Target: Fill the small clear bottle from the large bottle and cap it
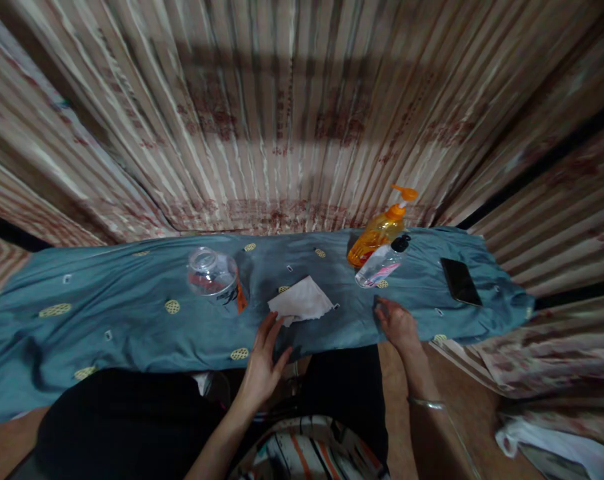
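A folded white tissue (302, 301) lies on the teal cloth near the middle of the table. My left hand (267, 357) is at its lower left corner, thumb and fingers apart, with the fingertips at the tissue's edge. Over to the right, my right hand (399, 325) rests near the table's front edge with its fingers curled in; nothing shows in it. Just beyond that hand stands a clear bottle (379, 268) with a black cap and a pinkish label. Behind it is an orange pump bottle (377, 237).
A clear plastic cup (215, 280) with a domed lid and orange-black print stands left of the tissue. A dark phone (461, 281) lies at the right. The patterned teal cloth (137, 300) covers the narrow table. Striped curtains (292, 120) hang close behind and beside it.
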A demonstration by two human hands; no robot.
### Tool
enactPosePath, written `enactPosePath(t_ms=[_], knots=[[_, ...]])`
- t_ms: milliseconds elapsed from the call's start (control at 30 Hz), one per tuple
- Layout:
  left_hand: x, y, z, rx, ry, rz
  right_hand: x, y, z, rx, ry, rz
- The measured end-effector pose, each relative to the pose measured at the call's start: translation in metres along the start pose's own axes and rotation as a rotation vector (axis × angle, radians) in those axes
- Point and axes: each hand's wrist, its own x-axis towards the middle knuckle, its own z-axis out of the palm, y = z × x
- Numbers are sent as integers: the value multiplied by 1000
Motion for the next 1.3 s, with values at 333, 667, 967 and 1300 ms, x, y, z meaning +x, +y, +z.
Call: enactPosePath(t_ms=[333,667,967,1300], knots=[[13,-30,-107,-32,404,-201,-18,-211,32,570,-595,-388],[112,-58,-85,-248,269,-96,35,-366,57,104,-656,-1152],[106,-57,-88,-333,239,-62,48,-384,43,-48,-780,-1191],[89,-65,-106,-252,277,-33,37,-399,35,-140,-893,-1239]])
